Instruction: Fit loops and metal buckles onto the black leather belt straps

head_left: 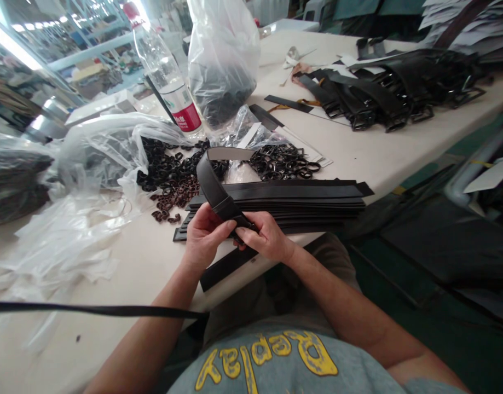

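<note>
Both hands grip one black belt strap (212,180) at the table's near edge. My left hand (204,235) pinches the strap from the left, thumb on top. My right hand (265,236) closes on it from the right, where a small loop sits around the strap. The strap curves up and away over a flat stack of black straps (300,200). A heap of small dark belt loops (173,178) lies just beyond the hands, and more black loops (282,161) lie to the right of it.
Clear plastic bags (103,148) and a tall bag (222,60) of dark parts crowd the left and back. A water bottle (169,82) stands behind the loops. Buckled belts (394,87) are piled far right. A thin black strap (91,310) crosses the near left.
</note>
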Tool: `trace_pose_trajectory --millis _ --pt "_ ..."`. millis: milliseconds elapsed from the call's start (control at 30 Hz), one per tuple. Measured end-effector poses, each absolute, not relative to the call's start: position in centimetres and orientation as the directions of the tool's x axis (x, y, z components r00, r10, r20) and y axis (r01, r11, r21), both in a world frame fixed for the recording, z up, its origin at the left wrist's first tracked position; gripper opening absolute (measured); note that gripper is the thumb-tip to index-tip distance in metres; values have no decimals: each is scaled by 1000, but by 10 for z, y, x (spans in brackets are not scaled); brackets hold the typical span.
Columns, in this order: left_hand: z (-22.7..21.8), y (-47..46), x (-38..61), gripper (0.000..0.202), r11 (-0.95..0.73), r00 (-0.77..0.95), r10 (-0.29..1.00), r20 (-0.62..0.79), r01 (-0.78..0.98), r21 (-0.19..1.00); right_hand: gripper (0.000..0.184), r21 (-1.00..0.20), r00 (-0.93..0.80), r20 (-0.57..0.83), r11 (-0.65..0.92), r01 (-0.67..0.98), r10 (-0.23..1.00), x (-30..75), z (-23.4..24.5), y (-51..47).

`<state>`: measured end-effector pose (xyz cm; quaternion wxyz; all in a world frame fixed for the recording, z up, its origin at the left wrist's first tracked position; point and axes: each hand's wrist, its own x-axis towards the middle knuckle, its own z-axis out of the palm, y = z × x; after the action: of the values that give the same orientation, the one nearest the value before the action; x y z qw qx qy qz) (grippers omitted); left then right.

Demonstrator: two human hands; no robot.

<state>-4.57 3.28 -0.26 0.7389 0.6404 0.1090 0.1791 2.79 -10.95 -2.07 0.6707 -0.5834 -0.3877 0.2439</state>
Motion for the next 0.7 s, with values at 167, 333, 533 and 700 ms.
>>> trace_pose_trajectory --millis 167,333,533,700 --pt "1 30 -47 34 52 906 406 119 -154 987 14 -969 574 245 202 139 782 29 -20 -110" --pt "1 33 -46 44 -6 893 425 149 -162 987 19 -967 565 254 207 147 785 29 -20 -110" --pt "-3 35 -45 30 -13 892 422 164 -175 984 19 -971 581 240 188 149 778 28 -22 -110" --pt "-4 35 -47 31 2 890 439 122 -137 991 19 -968 580 250 193 160 775 28 -22 -110"
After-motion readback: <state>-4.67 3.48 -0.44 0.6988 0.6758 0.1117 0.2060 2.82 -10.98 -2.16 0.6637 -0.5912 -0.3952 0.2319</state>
